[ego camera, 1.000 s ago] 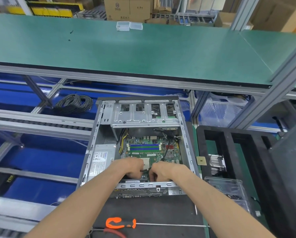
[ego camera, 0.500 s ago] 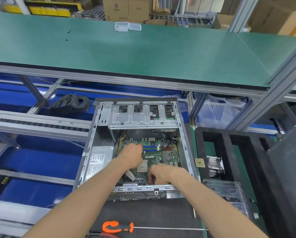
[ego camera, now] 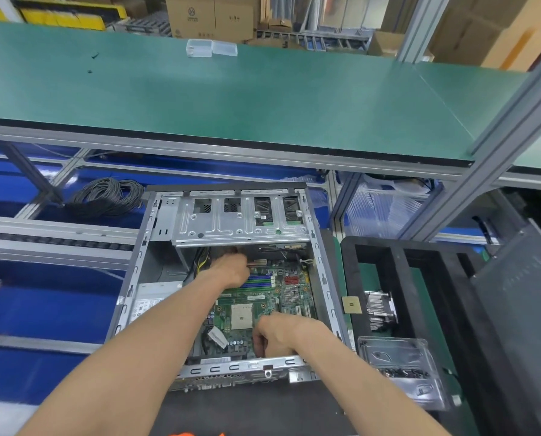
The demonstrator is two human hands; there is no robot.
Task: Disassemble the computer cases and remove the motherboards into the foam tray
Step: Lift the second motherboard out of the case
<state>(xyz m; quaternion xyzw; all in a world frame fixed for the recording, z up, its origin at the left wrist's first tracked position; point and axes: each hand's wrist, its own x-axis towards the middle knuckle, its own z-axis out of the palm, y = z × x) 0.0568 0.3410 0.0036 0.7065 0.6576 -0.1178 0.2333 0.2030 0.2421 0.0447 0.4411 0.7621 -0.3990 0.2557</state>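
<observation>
An open grey computer case lies flat in front of me, its green motherboard still inside. My left hand reaches to the board's far left corner, just under the drive cage. Its fingers are curled round a cable connector by the yellow and black power wires. At the board's near edge, my right hand has its fingers curled down over the board. A black foam tray stands to the right of the case.
A heatsink and a loose CPU chip lie at the tray's left side, with a clear plastic screw box in front. The power supply fills the case's left. A grey panel leans at right. A green shelf overhangs beyond.
My left hand left the near edge, where both hands held a black cable, and moved forward to the board's far left corner. My right hand stayed at the near edge.
</observation>
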